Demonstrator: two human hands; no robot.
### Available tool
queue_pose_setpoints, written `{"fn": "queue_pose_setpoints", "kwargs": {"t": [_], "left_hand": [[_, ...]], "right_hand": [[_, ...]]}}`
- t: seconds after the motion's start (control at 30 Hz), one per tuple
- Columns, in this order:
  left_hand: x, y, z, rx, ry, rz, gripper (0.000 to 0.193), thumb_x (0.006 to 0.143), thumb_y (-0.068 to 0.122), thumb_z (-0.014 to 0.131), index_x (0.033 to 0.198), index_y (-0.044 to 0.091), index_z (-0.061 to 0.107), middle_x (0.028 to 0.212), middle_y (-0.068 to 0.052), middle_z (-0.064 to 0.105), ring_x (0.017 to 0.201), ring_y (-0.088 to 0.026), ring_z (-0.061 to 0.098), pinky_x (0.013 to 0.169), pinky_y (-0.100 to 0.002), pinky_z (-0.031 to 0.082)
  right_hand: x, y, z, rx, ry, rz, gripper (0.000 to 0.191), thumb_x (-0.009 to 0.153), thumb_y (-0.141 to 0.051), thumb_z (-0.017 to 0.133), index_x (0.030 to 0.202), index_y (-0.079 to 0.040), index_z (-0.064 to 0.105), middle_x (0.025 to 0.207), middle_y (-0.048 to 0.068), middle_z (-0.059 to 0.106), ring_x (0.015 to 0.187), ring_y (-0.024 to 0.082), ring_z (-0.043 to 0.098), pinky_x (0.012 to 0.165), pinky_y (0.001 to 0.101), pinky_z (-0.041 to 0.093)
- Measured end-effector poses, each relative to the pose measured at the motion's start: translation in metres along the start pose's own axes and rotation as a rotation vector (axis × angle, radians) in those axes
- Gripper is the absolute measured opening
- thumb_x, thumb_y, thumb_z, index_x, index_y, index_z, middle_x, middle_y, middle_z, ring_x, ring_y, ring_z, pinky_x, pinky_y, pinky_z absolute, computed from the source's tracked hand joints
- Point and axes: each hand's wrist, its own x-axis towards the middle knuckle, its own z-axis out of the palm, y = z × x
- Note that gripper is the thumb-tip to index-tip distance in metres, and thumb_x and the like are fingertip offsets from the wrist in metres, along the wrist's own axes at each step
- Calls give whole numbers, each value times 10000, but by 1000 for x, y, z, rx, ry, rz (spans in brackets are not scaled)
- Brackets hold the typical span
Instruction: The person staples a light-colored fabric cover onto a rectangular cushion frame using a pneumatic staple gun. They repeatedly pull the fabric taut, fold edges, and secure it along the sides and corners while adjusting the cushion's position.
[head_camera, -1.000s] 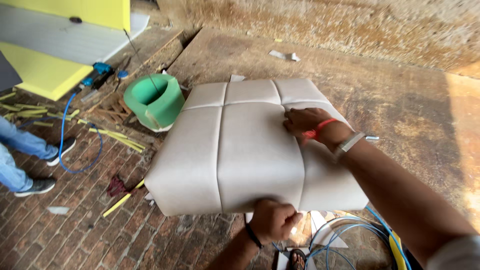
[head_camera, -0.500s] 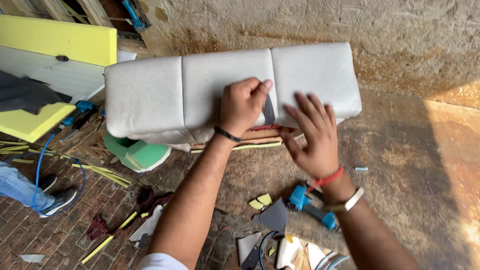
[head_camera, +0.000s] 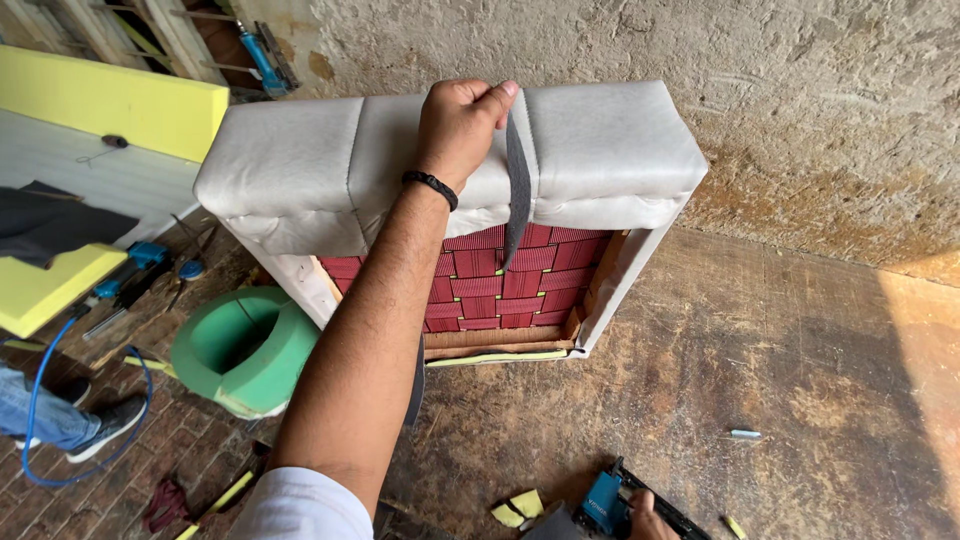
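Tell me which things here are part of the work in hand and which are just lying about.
In hand:
- pale grey padded cushion panel, stood on edge
- its red woven webbing underside
- grey fabric strip, gripped by the left hand
- blue power tool at the right hand

Lying about:
- green foam ring
- yellow foam slab
- blue hose

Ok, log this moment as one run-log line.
left hand: grips grey strap atop upturned grey cushion | right hand: low, at blue tool | red webbing exposed
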Motion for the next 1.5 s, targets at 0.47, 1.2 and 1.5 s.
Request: {"fn": "queue_pose_setpoints", "kwargs": {"t": [0.47,1.2,1.5], "left_hand": [[18,-1,15,-161,-78,-155,426,925,290,721,588,56,605,555,23,515,562,-104,444,533,-303,373],[14,-1,8,-81,-32,-107,406,931,286,719,611,51,633,571,7,599,573,-95,526,566,-287,438],[-1,8,4,-85,-72,88,401,960,262,688,627,50,616,606,16,636,590,-72,563,561,-271,450]], "right_hand": [[-108,-228,-170,780,1063,-908,234,807,-119,772,1019,-37,715,866,80,729,754,194,707,664,353,573],[-105,-242,-195,875,864,-898,173,812,-178,767,839,-33,677,705,43,711,625,145,685,572,329,562],[-92,-191,-165,609,440,-448,341,790,-349,817,1003,-104,714,799,29,752,711,151,734,653,319,594]]}}
